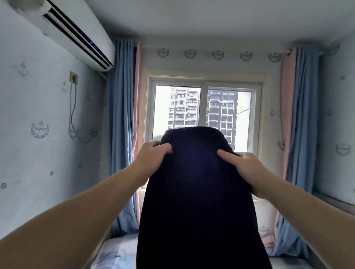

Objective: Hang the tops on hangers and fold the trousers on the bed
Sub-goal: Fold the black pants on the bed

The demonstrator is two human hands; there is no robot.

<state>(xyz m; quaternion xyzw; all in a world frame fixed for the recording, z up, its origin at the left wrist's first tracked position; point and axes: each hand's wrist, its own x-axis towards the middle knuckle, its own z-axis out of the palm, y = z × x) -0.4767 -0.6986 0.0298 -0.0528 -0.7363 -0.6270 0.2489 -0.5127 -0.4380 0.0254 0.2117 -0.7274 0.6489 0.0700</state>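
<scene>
Both arms raised and stretched out. Left hand (152,153) and right hand (241,165) each grip the dark garment (199,208) near its top edge, fingers curled into the cloth. It hangs long above the bed (115,257), in front of the window (180,105), lower end out of sight. Top or trousers: cannot tell. No hanger in view, no folded pile seen. Judgement: this piece is neither hung nor folded yet.
</scene>
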